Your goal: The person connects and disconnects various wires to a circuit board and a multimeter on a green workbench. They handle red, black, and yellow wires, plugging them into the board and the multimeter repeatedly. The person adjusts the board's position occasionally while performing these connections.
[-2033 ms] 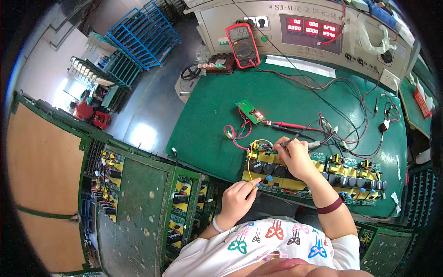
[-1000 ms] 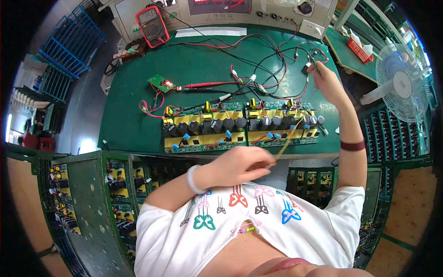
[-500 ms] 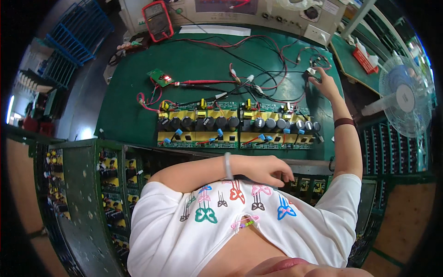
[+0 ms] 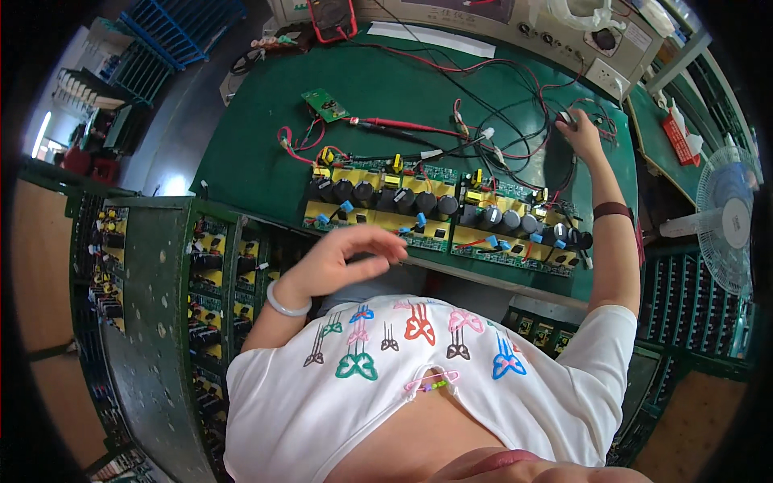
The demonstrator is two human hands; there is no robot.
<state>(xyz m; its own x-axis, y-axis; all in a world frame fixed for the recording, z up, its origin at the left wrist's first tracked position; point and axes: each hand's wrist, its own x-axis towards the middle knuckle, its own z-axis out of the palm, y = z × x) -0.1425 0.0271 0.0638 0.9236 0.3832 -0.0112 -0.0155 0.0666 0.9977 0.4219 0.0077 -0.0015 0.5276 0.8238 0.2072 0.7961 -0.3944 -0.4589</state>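
Note:
My left hand [image 4: 346, 256] hovers at the table's front edge, near the left circuit board [image 4: 382, 201]. Its fingers are loosely bent, thumb apart, holding nothing. At the table's right side my right hand [image 4: 584, 135] has its fingers closed on a small switch [image 4: 566, 117] among cables, partly covered by the fingertips. Beside the left board lies a second populated circuit board [image 4: 515, 221]; both carry black capacitors, yellow parts and blue connectors. Farther left, a small green board [image 4: 325, 105] with a dark display is wired by red leads.
A red test probe [image 4: 403, 125] and tangled red and black cables [image 4: 515, 113] cross the green table [image 4: 250, 145]. At the back stand a red multimeter [image 4: 332, 18] and a bench instrument [image 4: 543, 30]. Right of the table is a fan [image 4: 733, 221]; racks of boards [image 4: 211, 278] stand left.
My left hand has swung left and up, from before my chest to near the left board. The small green board's lit red display has gone dark. The view has shifted and tilted.

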